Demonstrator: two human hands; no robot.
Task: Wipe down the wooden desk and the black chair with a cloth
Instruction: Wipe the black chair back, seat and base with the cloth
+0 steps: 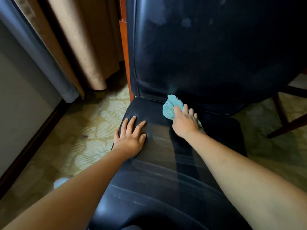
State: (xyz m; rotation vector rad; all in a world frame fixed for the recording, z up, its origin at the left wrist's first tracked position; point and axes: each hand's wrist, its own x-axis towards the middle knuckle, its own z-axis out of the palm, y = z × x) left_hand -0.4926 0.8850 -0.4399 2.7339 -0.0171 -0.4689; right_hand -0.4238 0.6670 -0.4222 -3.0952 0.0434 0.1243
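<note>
The black leather chair (207, 52) fills the middle of the view, its backrest upright and its seat (157, 163) running toward me. My right hand (185, 121) presses a crumpled teal cloth (170, 107) onto the seat, close to the seam where the seat meets the backrest. My left hand (132, 136) lies flat on the left part of the seat with its fingers spread and holds nothing. Faint wipe streaks show on the seat leather. An orange-brown wooden edge (124, 47) stands just behind the chair's left side.
Tan curtains (79, 40) and a grey drape hang at the left above a dark baseboard. Patterned green-yellow carpet (93, 130) covers the floor. Dark wooden legs (289, 120) of another piece of furniture stand at the right. A small pale object (60, 182) lies on the carpet.
</note>
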